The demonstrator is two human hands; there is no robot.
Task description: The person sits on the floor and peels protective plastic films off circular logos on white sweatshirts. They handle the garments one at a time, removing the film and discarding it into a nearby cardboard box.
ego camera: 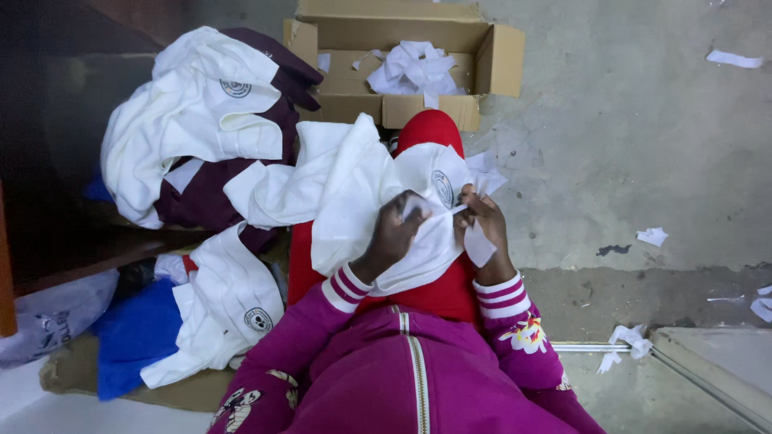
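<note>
A seated person in a magenta zip jacket is working a white shirt (354,193) across the lap at the centre of the frame, over a red skirt (430,133). The left hand (396,233) is gripping the cloth, its fingers curled together and clamped on a bunched fold just beside the round badge (443,188) on the shirt. The right hand (485,225) is pinching a white paper strip (479,245) against the cloth, thumb and fingers pressed together on it; whether the strip is attached to the shirt cannot be told.

The shirt is looking light, soft and limp, draping and creasing wherever it is unsupported, so a bunched fistful near the badge is likely the surest hold. The paper strip is looking thin and easily torn, best taken flat between fingertips.

At upper left a heap of white and maroon garments (201,120) is lying on the floor, and another white shirt with a badge (233,305) is resting at lower left over blue cloth (133,337). At the top of the frame an open cardboard box (498,60) is holding crumpled white paper (412,71). More paper scraps (652,235) are lying scattered over the concrete floor (627,145) to the right.
</note>
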